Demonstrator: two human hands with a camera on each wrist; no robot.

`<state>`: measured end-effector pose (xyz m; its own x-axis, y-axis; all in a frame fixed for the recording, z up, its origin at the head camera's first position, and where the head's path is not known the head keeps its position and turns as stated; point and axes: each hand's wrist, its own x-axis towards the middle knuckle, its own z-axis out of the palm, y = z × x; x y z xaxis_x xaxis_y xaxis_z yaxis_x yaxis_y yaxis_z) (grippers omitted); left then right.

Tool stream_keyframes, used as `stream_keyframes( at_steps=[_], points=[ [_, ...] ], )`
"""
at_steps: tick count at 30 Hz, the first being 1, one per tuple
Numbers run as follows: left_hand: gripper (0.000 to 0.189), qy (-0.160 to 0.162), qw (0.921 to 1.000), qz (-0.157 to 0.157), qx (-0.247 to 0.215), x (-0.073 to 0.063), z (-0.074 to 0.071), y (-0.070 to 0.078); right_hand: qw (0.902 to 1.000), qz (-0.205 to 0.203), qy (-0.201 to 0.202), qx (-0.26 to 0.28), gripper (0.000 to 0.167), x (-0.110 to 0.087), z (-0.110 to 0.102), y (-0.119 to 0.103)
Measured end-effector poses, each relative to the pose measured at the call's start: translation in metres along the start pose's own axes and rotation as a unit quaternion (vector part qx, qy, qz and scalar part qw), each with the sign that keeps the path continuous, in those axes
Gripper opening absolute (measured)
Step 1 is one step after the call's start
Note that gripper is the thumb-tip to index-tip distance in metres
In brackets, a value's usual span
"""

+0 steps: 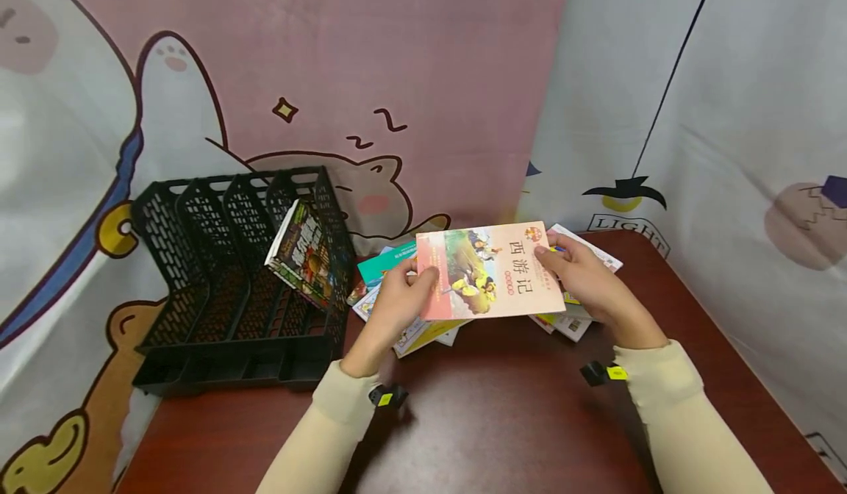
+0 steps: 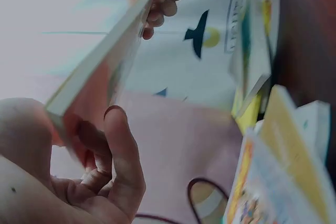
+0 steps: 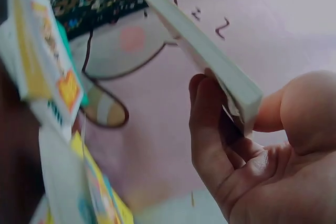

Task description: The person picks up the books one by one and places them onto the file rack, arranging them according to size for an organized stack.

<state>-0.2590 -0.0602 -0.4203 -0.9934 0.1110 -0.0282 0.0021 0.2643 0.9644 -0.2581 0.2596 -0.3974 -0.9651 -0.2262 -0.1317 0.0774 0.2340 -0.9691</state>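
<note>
Book: 西游记; cloth: apparently LIGHT

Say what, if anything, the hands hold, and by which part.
A peach-coloured book, pinched at opposite short edges: the left hand at the pink-banded end, the right hand at the other.

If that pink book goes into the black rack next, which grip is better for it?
Probably the left grip: it holds the pink book by the edge nearer the black rack, which stands on that side. The right grip holds the far edge and would have to reach across.
</note>
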Motion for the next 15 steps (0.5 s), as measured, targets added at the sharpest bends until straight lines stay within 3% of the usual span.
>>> stream_keyframes(
  at_steps=[7, 15],
  points=[
    [0.040, 0.034, 0.9994, -0.002, -0.009, 0.000, -0.040, 0.004, 0.9997, -0.001, 0.005, 0.024, 0.050, 0.026, 0.040, -0.022],
    [0.046, -0.030, 0.9986, -0.041, -0.014, 0.004, -0.054, 0.002, 0.9987, 0.002, 0.008, 0.050, 0.050, 0.035, 0.046, -0.018]
  ],
)
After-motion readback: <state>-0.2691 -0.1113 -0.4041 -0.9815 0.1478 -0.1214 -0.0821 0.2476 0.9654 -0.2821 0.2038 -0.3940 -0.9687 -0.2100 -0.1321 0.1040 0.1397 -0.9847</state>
